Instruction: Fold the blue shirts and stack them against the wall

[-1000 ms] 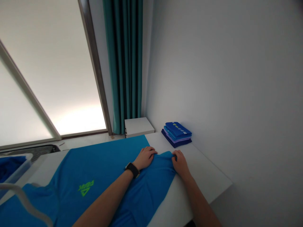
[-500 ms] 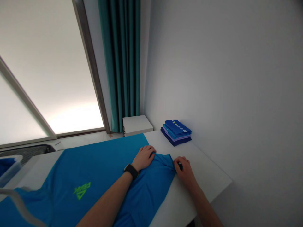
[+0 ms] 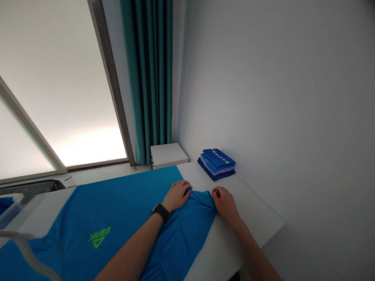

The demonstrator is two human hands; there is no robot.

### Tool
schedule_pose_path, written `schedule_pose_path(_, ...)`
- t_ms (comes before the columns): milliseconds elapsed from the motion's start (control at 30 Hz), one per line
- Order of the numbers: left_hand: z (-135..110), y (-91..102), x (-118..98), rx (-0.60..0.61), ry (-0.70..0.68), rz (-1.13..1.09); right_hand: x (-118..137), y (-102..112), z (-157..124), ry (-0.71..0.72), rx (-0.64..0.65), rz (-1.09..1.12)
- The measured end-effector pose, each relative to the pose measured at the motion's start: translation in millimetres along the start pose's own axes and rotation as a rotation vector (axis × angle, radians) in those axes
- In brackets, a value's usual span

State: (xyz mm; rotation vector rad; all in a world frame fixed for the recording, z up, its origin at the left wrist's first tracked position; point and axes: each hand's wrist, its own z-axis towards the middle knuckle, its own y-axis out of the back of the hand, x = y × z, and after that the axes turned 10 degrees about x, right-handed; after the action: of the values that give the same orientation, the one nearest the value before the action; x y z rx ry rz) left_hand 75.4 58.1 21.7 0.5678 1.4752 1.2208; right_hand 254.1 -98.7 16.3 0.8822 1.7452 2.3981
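Observation:
A blue T-shirt [image 3: 123, 210] with a bright green logo lies spread over the white table [image 3: 246, 210]. My left hand [image 3: 177, 194], with a dark watch [image 3: 162, 212] on its wrist, rests flat on the shirt beside its sleeve [image 3: 187, 230], fingers stretched out. At the sleeve's far right corner, my right hand [image 3: 225, 202] has thumb and fingers curled together on the cloth edge. The fabric between the two hands is slightly creased.
A stack of folded clothes [image 3: 216, 164] in blue and purple sits by the wall. Beyond the table stands a white cabinet [image 3: 169, 154] near a green curtain [image 3: 150, 86]. A clear plastic bin [image 3: 11, 212] is at the left. A pale curved strap or tube [image 3: 26, 251] crosses the lower left.
My right hand has shifted a little up and left at the sleeve corner. The left hand stays in place on the shirt. The view has moved slightly.

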Motion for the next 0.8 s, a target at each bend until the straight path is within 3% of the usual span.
schedule_pose_path(300,-1,1.6,-1,0.001,0.0,0.003,12,3,36,0.114,0.273,0.047)
schedule_pose_path(533,-1,0.5,-1,-0.006,0.016,-0.004,4,-1,44,0.052,0.214,0.315)
schedule_pose_path(800,0,-2.1,1,-0.016,0.028,-0.023,0,-16,38,-0.098,0.13,0.036)
